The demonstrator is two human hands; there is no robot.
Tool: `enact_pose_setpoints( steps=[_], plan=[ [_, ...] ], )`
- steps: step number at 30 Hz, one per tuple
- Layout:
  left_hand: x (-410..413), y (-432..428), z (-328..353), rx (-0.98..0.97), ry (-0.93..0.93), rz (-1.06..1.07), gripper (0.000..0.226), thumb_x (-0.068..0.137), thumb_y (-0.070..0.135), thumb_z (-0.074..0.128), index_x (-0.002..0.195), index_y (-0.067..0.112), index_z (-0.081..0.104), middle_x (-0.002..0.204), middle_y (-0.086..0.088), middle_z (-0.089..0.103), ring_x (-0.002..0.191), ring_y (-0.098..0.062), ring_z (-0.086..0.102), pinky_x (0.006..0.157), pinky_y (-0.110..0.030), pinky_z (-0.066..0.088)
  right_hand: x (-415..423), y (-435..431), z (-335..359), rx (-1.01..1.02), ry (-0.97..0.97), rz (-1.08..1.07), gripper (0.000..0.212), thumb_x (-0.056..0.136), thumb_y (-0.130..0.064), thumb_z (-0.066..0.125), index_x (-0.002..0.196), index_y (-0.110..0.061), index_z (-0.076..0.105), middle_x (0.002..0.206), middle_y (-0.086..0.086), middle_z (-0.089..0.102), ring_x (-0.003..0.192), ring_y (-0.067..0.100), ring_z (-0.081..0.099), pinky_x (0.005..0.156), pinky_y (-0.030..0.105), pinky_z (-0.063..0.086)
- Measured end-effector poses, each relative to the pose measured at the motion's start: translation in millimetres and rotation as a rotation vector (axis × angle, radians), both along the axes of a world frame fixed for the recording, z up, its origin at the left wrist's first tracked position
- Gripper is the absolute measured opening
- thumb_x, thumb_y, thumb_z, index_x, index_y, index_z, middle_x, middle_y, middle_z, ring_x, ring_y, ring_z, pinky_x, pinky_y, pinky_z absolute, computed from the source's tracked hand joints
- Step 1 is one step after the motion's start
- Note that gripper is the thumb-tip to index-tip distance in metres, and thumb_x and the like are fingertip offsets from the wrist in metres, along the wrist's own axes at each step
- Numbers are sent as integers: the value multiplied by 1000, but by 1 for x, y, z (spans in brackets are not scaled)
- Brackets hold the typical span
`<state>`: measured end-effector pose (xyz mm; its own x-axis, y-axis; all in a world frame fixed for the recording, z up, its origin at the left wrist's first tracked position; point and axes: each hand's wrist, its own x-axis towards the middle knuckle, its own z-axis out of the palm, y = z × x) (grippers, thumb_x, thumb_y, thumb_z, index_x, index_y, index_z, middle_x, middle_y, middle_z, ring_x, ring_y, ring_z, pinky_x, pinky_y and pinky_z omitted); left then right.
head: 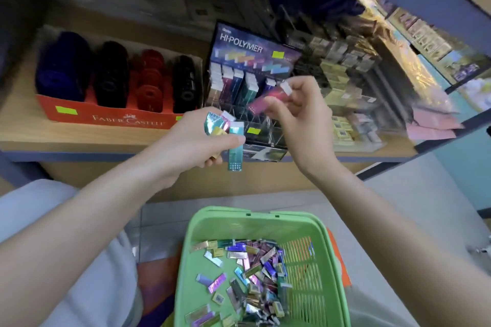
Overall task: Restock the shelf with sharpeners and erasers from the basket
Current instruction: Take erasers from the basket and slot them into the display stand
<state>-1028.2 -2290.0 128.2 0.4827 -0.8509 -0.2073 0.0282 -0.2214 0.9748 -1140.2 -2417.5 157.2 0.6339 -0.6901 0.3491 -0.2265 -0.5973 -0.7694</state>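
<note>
While the left hand (191,139) curls its fingers around a bunch of erasers (221,123) in shiny wrappers (teal, pink and gold), the right hand (303,111) pinches a single magenta eraser (265,101) between thumb and fingertips, its white end up by the forefinger. A longer teal eraser (235,156) hangs down past the left thumb, clamped with the rest. The two hands are near each other but not touching.

Just beyond the right fingertips stands the display box (249,45) marked HI-POLYMER, with upright rows of erasers at its back and clear slots in front. The magenta eraser hovers over those slots, apart from them. The box sits on the wooden shelf (79,135). Out past the left knuckles and further left on the same shelf is a red Faber-Castell carton (106,115) holding four rows of sharpeners (148,79) in blue, black, red and black.

Below both wrists, toward the person, sits the green basket (265,220). Loose erasers (252,273) lie scattered across its floor, thickest toward the middle and right.
</note>
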Motion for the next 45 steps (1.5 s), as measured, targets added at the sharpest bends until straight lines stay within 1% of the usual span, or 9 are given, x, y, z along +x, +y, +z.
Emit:
enact_pose_setpoints(
  steps=[3,6,12,16,22,32,35,40,45],
  plan=[
    [16,0,1,-31,39,120,14,84,25,69,95,22,60,68,0,61,47,-3,53,45,-18,40,39,-17,1,-78,-30,-46,16,92,-20,59,92,-26,45,83,0,65,79,15,67,77,41,55],
    [28,2,0,-54,109,187,15,84,25,69,96,19,62,70,-3,61,52,-8,53,48,-21,40,67,-28,-3,-195,8,-75,12,92,-17,60,95,-17,48,76,-10,60,70,5,59,67,18,47],
    [45,4,0,-94,194,230,12,85,23,69,94,21,61,72,2,62,50,-3,52,44,-17,40,87,-42,-28,-268,185,17,12,90,-14,62,96,-12,52,80,6,69,73,21,65,72,40,53],
    [47,0,0,-90,241,240,13,85,21,70,94,18,61,71,1,61,47,-3,52,42,-16,39,89,-50,-22,-396,256,77,17,87,-7,65,102,-3,58,75,-7,56,65,0,55,69,21,50],
    [47,-3,0,-107,274,235,13,86,19,68,97,16,62,69,1,61,46,-3,51,43,-16,39,93,-58,-18,-494,377,148,25,78,-4,73,98,-6,57,85,4,60,71,21,59,69,42,52],
    [51,-3,-4,-99,230,246,14,85,21,69,97,18,63,74,2,63,51,-6,53,47,-19,42,91,-51,-17,-798,583,14,23,90,-17,60,112,-15,66,106,6,67,105,30,54,70,35,45],
    [50,0,-4,-101,165,214,16,85,24,70,97,18,62,70,4,61,49,-3,54,46,-18,41,79,-35,-8,-605,439,-8,22,95,-19,53,115,-15,62,95,6,67,96,23,57,70,36,49],
    [46,0,-4,-102,70,176,15,84,27,69,94,19,61,68,4,59,51,-3,54,47,-18,41,46,9,11,318,363,273,5,90,-19,60,90,-16,64,77,-4,65,63,4,57,63,19,51],
    [33,-3,0,-135,43,55,21,84,28,70,97,17,59,69,3,58,53,-5,54,47,-18,42,26,20,7,395,359,282,11,79,-13,71,88,-17,65,76,3,67,67,12,59,61,16,51]
  ],
)
